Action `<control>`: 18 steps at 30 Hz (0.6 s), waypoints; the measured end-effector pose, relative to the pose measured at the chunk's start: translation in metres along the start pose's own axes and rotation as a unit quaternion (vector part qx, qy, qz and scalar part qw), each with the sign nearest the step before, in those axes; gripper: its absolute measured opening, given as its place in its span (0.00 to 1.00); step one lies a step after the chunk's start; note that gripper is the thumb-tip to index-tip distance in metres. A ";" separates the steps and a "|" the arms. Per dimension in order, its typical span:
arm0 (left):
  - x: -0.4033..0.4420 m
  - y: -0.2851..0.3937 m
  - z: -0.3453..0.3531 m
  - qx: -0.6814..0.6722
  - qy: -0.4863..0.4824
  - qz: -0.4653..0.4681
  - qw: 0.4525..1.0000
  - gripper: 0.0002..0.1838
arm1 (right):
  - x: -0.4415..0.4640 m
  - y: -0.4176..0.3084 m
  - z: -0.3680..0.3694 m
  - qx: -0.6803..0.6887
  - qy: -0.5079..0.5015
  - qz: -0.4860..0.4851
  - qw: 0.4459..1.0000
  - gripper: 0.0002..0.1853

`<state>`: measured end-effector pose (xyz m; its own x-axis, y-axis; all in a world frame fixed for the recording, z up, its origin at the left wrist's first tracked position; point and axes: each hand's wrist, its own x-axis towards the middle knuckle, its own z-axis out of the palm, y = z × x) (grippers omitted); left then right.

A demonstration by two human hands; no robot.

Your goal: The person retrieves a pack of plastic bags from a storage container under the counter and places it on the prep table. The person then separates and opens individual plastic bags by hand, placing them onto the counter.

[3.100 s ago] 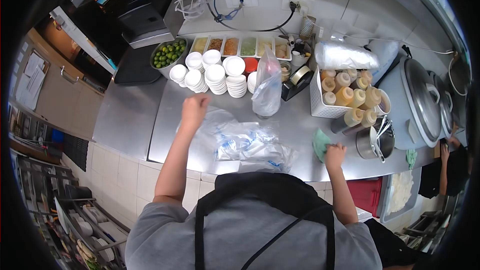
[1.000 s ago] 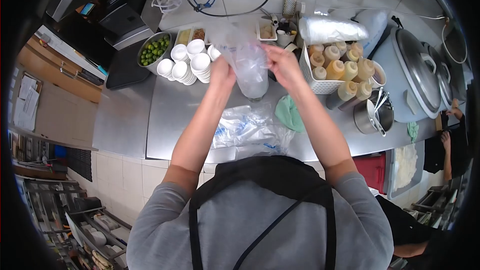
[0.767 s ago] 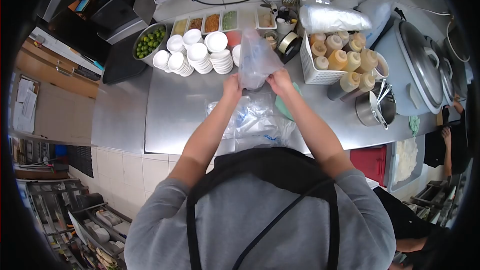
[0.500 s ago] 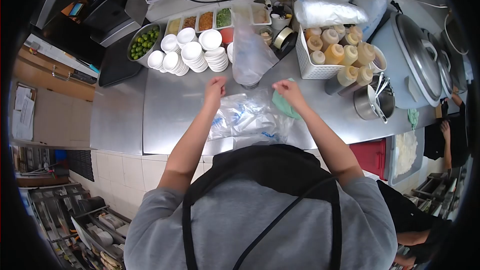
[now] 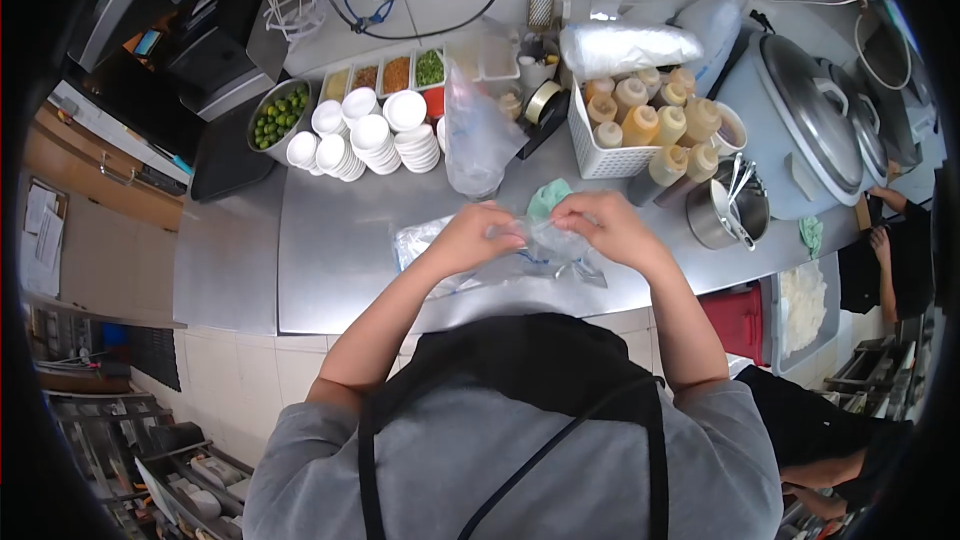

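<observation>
Plastic bags (image 5: 416, 240) partly hidden behind 2 hands (image 5: 472, 240); grip unclear.

No lettering can be read for certain. Blue print shows on the clear plastic bags (image 5: 515, 264) near the counter's near edge, too creased and small to make out; papers (image 5: 44, 230) at the left are equally illegible.

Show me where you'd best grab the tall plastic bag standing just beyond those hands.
I'd probably take the plastic bag around its rounded lower part, from the near side: its upper film looks thin and loose, and stacked white cups crowd its left.
</observation>
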<state>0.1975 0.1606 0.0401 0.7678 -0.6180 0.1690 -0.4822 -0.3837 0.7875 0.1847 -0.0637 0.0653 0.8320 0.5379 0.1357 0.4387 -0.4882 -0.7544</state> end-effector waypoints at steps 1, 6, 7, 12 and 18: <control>0.002 0.004 -0.009 -0.015 -0.021 -0.041 0.999 0.10 | 0.001 -0.004 -0.008 0.105 0.039 0.051 0.992 0.11; -0.004 0.016 -0.028 -0.133 0.058 -0.097 0.985 0.08 | 0.005 -0.010 -0.014 0.404 0.141 0.059 0.902 0.23; -0.007 0.015 -0.028 -0.164 0.067 -0.118 0.977 0.08 | 0.005 -0.012 -0.006 0.346 0.147 0.037 0.926 0.23; -0.024 0.011 -0.027 -0.237 0.057 -0.158 0.957 0.07 | 0.010 0.005 -0.002 0.395 0.142 0.090 0.903 0.16; -0.035 0.005 -0.033 -0.365 0.090 -0.211 0.902 0.06 | 0.013 -0.003 0.001 0.523 0.135 0.140 0.830 0.10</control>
<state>0.1820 0.2031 0.0579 0.9054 -0.3764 -0.1966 0.2262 0.0356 0.9734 0.1938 -0.0550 0.0690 0.9591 0.2624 -0.1060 -0.2020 0.3723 -0.9059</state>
